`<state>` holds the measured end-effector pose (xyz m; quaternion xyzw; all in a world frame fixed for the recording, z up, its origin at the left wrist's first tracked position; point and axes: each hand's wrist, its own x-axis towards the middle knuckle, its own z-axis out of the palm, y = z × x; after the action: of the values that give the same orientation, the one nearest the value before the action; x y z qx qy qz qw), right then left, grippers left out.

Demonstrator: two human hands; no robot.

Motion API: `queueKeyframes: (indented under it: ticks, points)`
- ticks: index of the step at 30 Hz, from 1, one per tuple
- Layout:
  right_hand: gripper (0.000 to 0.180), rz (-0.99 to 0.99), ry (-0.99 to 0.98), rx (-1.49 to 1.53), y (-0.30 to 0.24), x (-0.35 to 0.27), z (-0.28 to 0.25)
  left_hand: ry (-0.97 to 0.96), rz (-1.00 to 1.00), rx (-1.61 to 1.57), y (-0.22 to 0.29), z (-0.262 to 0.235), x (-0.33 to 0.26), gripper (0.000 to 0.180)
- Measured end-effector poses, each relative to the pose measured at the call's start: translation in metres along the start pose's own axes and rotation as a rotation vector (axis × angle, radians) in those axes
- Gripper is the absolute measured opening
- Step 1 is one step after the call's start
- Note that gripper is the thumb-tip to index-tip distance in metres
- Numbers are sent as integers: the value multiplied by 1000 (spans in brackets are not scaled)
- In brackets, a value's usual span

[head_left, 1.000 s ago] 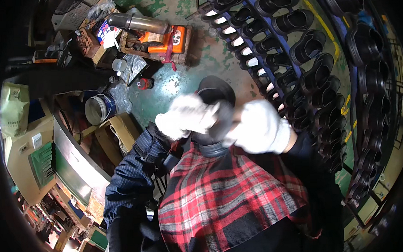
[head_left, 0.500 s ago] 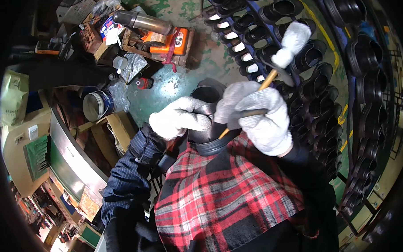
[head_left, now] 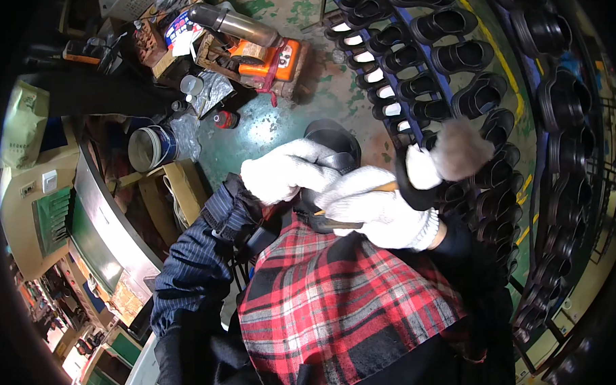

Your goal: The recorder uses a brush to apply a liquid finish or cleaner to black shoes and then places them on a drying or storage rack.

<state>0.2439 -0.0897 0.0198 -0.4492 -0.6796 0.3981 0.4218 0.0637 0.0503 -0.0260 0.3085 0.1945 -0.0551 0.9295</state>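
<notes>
On my lap, over a red plaid cloth (head_left: pixel 345 286), a black shoe (head_left: pixel 334 136) stands with its opening away from me. My left hand (head_left: pixel 280 172), in a white knit glove, is closed on the shoe's near left side. My right hand (head_left: pixel 380 210), gloved too, is closed round a wooden stick (head_left: pixel 387 187) and rests against the shoe's right side. Outward to the right, the stick's white padded head (head_left: pixel 422 167) shows beside a blurred grey-brown fuzzy end (head_left: pixel 464 150) and a dark curved piece (head_left: pixel 411 185). My gloves hide much of the shoe.
Racks of black shoes (head_left: pixel 481 95) line the right. Ahead on the left, an orange machine (head_left: pixel 271 61) sits near a metal cylinder (head_left: pixel 238 25). A dark red bottle (head_left: pixel 225 119), a white bucket (head_left: pixel 144 149), a cardboard box (head_left: pixel 160 204) and a metal-edged bench (head_left: pixel 111 199) lie left.
My right hand has moved down and left against the shoe, tipping the stick flatter, its padded head lower. My left hand has shifted slightly right, still on the shoe. The view has shifted slightly.
</notes>
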Motion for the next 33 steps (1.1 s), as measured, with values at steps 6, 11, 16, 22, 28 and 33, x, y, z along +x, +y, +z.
queueKeyframes:
  ticks: [6, 11, 16, 22, 28, 33]
  points:
    - [30, 76, 122, 91, -8, -15, -33, 20, 215, 456, -15, -17, -2, 27]
    - [24, 125, 294, -12, 17, -28, -51, -23, -42, 287, 12, 10, 0, 19]
    - [20, 628, 689, 777, 69, -51, -55, -91, 108, 955, 47, 42, 3, 23]
    - [35, 594, 180, 65, 104, -30, -37, -189, 682, 1897, 59, 97, -5, 31]
    - [34, 536, 314, 49, 80, -97, -69, -305, 633, 2037, 45, 108, -8, 33]
    - [33, 504, 403, 97, 85, -201, -212, 229, 908, 1813, 52, 113, -29, 62]
